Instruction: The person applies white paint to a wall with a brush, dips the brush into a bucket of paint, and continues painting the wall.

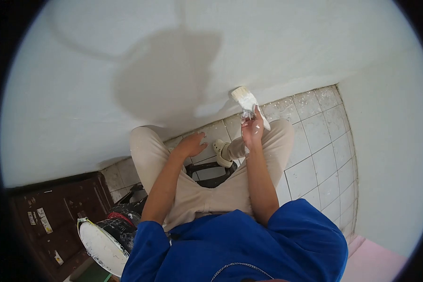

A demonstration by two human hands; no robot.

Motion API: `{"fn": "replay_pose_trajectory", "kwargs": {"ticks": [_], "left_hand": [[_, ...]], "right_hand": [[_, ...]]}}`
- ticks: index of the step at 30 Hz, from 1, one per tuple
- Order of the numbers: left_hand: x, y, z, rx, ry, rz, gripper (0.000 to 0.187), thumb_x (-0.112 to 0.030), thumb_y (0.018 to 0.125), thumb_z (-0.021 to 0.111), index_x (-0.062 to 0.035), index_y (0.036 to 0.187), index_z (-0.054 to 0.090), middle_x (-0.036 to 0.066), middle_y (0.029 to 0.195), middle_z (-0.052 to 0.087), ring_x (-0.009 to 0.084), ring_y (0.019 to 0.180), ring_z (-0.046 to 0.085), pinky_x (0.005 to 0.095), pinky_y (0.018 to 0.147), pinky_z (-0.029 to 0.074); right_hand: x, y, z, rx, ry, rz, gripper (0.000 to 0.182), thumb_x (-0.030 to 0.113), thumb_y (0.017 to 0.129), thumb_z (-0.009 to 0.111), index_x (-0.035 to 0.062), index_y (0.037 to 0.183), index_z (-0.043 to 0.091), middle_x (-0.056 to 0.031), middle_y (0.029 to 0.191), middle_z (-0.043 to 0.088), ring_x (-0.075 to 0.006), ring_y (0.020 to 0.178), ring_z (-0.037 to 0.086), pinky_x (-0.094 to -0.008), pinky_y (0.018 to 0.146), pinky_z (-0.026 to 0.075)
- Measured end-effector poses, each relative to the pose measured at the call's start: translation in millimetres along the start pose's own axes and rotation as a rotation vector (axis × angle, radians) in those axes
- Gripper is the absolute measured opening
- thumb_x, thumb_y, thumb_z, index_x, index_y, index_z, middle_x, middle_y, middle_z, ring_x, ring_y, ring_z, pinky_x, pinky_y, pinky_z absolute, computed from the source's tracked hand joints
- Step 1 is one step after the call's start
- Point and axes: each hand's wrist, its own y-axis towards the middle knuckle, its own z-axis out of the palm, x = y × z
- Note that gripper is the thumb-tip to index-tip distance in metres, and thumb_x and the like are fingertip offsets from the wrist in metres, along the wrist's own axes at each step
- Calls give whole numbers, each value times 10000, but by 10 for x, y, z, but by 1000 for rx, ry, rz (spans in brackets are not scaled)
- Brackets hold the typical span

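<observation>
My brush (246, 99) is white with paint, its bristles cream; the wall (103, 70) pale whitish-blue; the floor tiles (322, 160) white, speckled, in a dark-lined grid; my trousers (150, 155) beige; my shirt (286, 239) bright blue; the bucket (109, 235) black, white inside.

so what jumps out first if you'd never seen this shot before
The right hand holds a paint-caked brush with its bristles against the foot of the white wall, where wall meets tiled floor. The left hand rests on the left knee. At lower left stands a spattered paint bucket.
</observation>
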Motion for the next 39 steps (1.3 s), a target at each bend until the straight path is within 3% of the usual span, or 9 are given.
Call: {"fn": "replay_pose_trajectory", "kwargs": {"ticks": [4, 12, 16, 24, 25, 28, 33, 36, 39], "left_hand": [[-37, -6, -21, 37, -13, 5, 461, -333, 865, 532, -24, 1202, 477, 209, 1115, 557, 366, 1064, 526, 436, 897, 426], [-8, -9, -14, 27, 0, -8, 474, -343, 866, 530, -16, 1204, 474, 215, 1117, 556, 367, 1071, 523, 432, 907, 422], [-29, -10, 8, 44, 1, 2, 475, -349, 870, 521, -26, 1214, 470, 221, 1129, 546, 370, 1064, 526, 430, 907, 421], [28, -31, 49, -8, -33, 17, 416, -312, 869, 545, 14, 1120, 482, 233, 1048, 561, 377, 994, 533, 434, 851, 428], [38, -1, 46, -9, -26, 15, 423, -314, 867, 547, 12, 1129, 481, 231, 1052, 561, 377, 999, 532, 434, 853, 427], [20, 6, 63, 28, -15, 19, 440, -333, 869, 529, -11, 1163, 474, 226, 1085, 554, 374, 1025, 532, 440, 865, 426], [-15, -32, -22, 15, 11, 9, 450, -340, 871, 521, -16, 1179, 467, 225, 1102, 550, 373, 1039, 531, 444, 880, 423], [60, -34, 43, 28, -3, -3, 458, -336, 869, 525, -17, 1192, 463, 225, 1101, 550, 375, 1037, 532, 440, 886, 423], [-12, 0, -19, 35, 0, -6, 461, -335, 867, 529, -19, 1196, 466, 226, 1100, 549, 376, 1037, 532, 436, 890, 423]], "right_hand": [[-211, 489, -387, -244, 10, -48, 230, 200, 882, 590, 63, 1057, 531, -28, 888, 574, -116, 718, 548, -254, 535, 439], [43, 28, -14, 24, 52, -32, 164, 224, 882, 588, 83, 962, 564, -23, 827, 588, -131, 661, 533, -236, 534, 424], [-153, 444, -227, -265, 16, -233, 207, 246, 865, 614, 74, 973, 577, -29, 801, 588, -127, 656, 548, -235, 551, 426], [93, 110, -20, -27, 69, -123, 257, 181, 864, 621, 48, 1074, 554, -29, 933, 592, -121, 800, 552, -250, 673, 455], [103, 26, 38, -112, 39, -153, 281, 191, 867, 616, 42, 1096, 551, -31, 919, 588, -126, 774, 546, -260, 689, 444], [-116, 281, -115, -328, -23, -206, 195, 238, 874, 606, 67, 959, 566, -24, 794, 586, -120, 629, 538, -229, 518, 405], [-233, 461, -192, -26, 48, -65, 181, 212, 869, 599, 68, 972, 556, -29, 763, 594, -130, 598, 544, -248, 500, 408], [96, -203, 282, -7, 175, -53, 168, 203, 884, 582, 73, 988, 557, -32, 800, 612, -127, 609, 548, -241, 544, 428], [120, -344, 231, 246, 213, -72, 165, 214, 902, 561, 89, 1010, 555, -32, 857, 622, -113, 667, 558, -241, 593, 443]]}}
